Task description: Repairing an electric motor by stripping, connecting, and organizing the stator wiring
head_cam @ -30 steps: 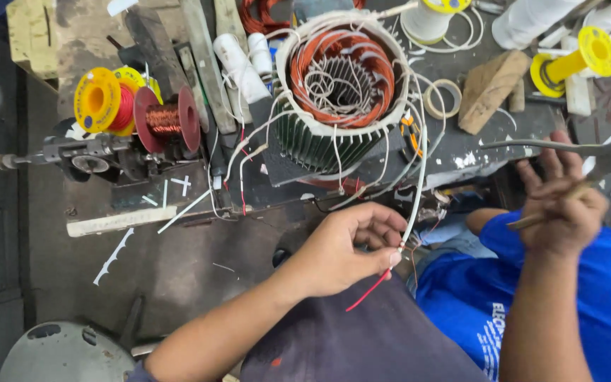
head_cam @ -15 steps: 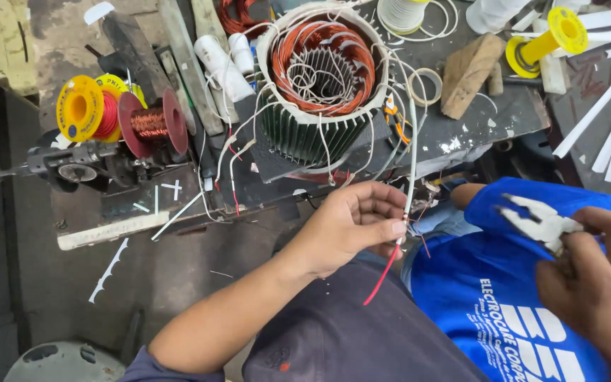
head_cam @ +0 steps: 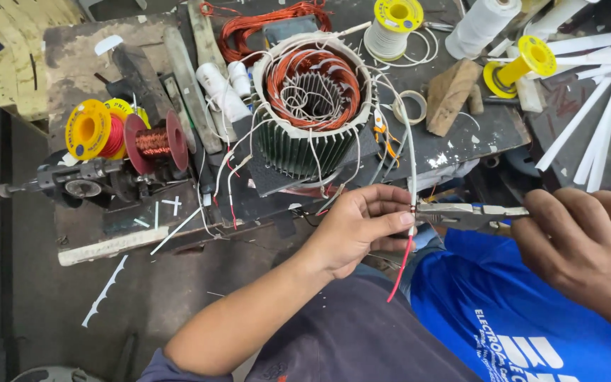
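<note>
pinching the red wire (head_cam: 399, 272) at its joint, the left hand (head_cam: 358, 230) holds steady; the right hand (head_cam: 588, 244) has brought pliers (head_cam: 464, 214) in, gripped, jaws now at the joint beside the motor stator (head_cam: 312, 106).

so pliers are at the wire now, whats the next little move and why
Probably squeeze the pliers shut on the red wire. The left hand pinches that wire by its upper end, and the plier tips held by the right hand meet it right at the fingertips.

Round yellow label (head_cam: 88, 130) faces out on the left spool's flange, dark print on it. Another round yellow label (head_cam: 398, 12) tops the spool at the bench's far edge. White print (head_cam: 532, 350) on the blue shirt, lower right.
</note>
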